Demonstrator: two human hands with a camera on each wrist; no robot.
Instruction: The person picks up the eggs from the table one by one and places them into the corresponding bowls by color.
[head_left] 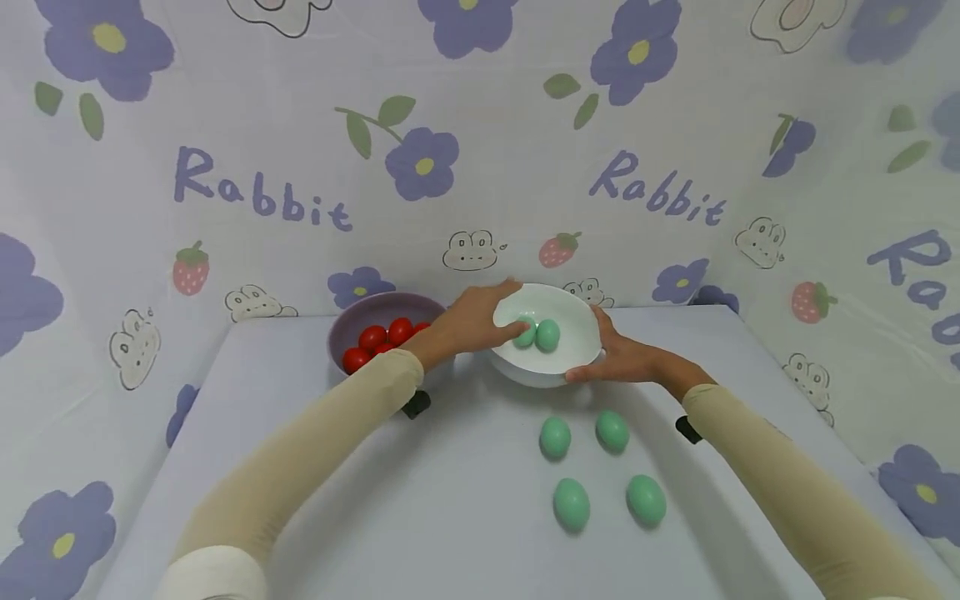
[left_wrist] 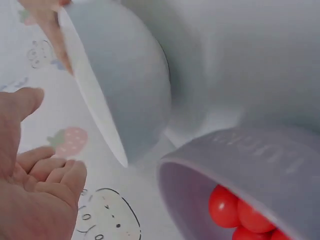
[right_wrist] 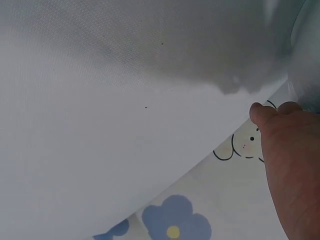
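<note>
A white bowl (head_left: 534, 380) stands toward the back of the table with two mint-green eggs (head_left: 548, 336) inside. My right hand (head_left: 628, 357) grips its right side, thumb at the near rim and fingers round the far side; the right wrist view shows this hand (right_wrist: 295, 165) only in part. Over the bowl's left rim is my left hand (head_left: 476, 320), its thumb overlapping one of the eggs in the head view. Seen from the left wrist, that hand (left_wrist: 42, 192) has loosely spread fingers, holds nothing, and is apart from the white bowl (left_wrist: 132, 80).
Left of the white bowl sits a purple bowl (head_left: 360, 315) holding several shiny red eggs (head_left: 372, 337), partly hidden by my left arm. Several more green eggs (head_left: 572, 504) lie on the white tabletop (head_left: 420, 517) in front of the white bowl. A patterned cloth (head_left: 480, 108) hangs behind the table.
</note>
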